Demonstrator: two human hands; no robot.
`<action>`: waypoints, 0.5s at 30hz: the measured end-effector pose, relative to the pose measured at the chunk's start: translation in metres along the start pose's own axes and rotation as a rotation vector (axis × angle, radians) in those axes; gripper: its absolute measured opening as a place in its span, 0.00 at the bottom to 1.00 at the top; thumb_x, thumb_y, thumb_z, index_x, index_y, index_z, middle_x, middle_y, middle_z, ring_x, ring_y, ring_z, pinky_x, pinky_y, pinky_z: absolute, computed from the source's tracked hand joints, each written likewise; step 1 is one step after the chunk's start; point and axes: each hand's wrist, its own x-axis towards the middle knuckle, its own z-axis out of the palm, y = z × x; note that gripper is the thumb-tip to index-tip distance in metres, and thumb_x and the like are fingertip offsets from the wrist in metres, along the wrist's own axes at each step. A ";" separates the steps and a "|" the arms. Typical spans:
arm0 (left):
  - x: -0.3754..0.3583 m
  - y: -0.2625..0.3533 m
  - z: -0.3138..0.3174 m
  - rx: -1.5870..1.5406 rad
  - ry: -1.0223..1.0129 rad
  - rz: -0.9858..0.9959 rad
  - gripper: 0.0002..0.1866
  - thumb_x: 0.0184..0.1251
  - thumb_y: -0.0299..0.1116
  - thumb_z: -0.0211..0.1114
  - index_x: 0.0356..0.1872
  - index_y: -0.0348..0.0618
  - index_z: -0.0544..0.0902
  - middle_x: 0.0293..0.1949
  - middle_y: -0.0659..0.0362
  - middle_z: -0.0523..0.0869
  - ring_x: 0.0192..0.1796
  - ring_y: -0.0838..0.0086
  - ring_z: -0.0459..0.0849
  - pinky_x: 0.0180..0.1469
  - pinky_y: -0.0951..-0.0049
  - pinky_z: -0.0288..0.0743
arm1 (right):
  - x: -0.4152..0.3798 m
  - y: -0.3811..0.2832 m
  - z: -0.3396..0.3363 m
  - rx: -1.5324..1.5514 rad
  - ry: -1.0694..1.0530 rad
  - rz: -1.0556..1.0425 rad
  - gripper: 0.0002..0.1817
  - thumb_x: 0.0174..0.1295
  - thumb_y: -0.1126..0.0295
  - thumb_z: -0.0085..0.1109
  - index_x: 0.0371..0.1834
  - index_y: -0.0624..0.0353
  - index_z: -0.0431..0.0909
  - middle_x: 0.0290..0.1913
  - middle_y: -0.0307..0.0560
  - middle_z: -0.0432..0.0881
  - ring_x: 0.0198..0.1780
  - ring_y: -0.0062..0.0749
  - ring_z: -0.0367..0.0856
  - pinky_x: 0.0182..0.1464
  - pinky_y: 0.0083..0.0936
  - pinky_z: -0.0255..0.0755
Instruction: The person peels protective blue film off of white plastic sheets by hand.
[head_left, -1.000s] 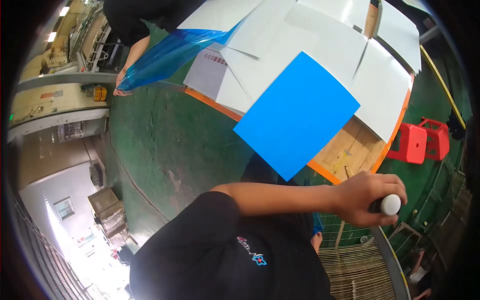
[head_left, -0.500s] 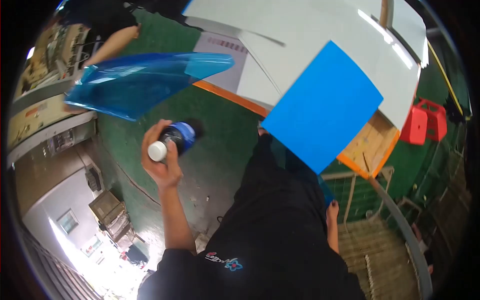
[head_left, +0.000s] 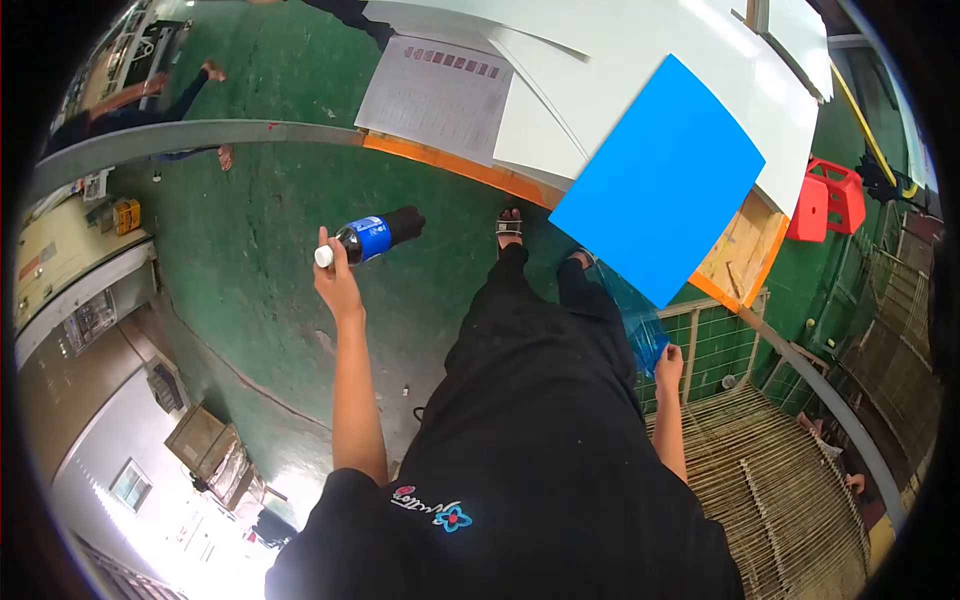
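My left hand [head_left: 341, 288] is closed around the neck of a plastic cola bottle [head_left: 372, 237] with a blue label, dark drink inside and a white cap. The bottle is tilted out over the green floor, its cap toward me. Low at my right side, my right hand [head_left: 668, 366] pinches the end of a see-through blue plastic film [head_left: 630, 312]. The film hangs beside my leg and runs up behind a flat, opaque blue sheet [head_left: 665, 180], which lies over the corner of the white-topped table.
The white table [head_left: 600, 25] has an orange wooden edge and bears a printed paper [head_left: 435, 95]. Red plastic stools [head_left: 828, 205] stand to the right. A bamboo-slat rack [head_left: 770, 480] sits near my right side. Another person's arm [head_left: 125, 97] shows at upper left.
The large transparent blue film at upper left, beside another person's arm, has gone from view. My left hand has turned the bottle more side-on. My view has shifted, showing my feet.
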 end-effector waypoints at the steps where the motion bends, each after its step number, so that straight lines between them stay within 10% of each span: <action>1: 0.001 -0.004 0.004 -0.032 -0.005 -0.109 0.27 0.70 0.42 0.62 0.66 0.41 0.72 0.58 0.51 0.78 0.57 0.68 0.78 0.57 0.70 0.73 | -0.009 -0.007 0.006 -0.032 0.027 -0.021 0.11 0.70 0.66 0.49 0.44 0.64 0.74 0.38 0.49 0.80 0.40 0.34 0.78 0.46 0.29 0.71; 5: 0.019 -0.068 0.023 0.633 -0.016 0.300 0.22 0.62 0.48 0.66 0.55 0.51 0.83 0.41 0.49 0.84 0.47 0.60 0.81 0.52 0.63 0.75 | -0.015 -0.002 0.016 -0.104 0.085 -0.130 0.12 0.70 0.65 0.50 0.43 0.66 0.74 0.39 0.50 0.81 0.41 0.37 0.79 0.46 0.32 0.71; 9: 0.056 -0.157 0.065 0.421 -0.021 -0.220 0.27 0.53 0.61 0.65 0.53 0.62 0.84 0.43 0.49 0.85 0.52 0.57 0.81 0.52 0.59 0.75 | -0.021 -0.006 -0.004 -0.543 -0.063 -0.599 0.12 0.70 0.65 0.51 0.37 0.66 0.71 0.36 0.52 0.78 0.36 0.38 0.76 0.43 0.34 0.71; 10: 0.060 -0.168 0.078 0.363 -0.036 -0.337 0.27 0.53 0.61 0.65 0.53 0.64 0.84 0.43 0.49 0.84 0.51 0.56 0.81 0.52 0.59 0.76 | -0.014 -0.003 -0.008 -0.261 -0.197 -0.425 0.12 0.71 0.66 0.49 0.37 0.65 0.69 0.33 0.51 0.77 0.34 0.37 0.74 0.42 0.33 0.71; 15: 0.087 -0.266 0.179 0.320 0.021 -0.264 0.26 0.54 0.57 0.67 0.55 0.65 0.82 0.55 0.54 0.75 0.51 0.57 0.82 0.54 0.61 0.76 | -0.020 -0.037 -0.045 -0.636 -0.131 -0.472 0.14 0.72 0.66 0.47 0.37 0.68 0.68 0.34 0.53 0.75 0.36 0.39 0.73 0.44 0.34 0.69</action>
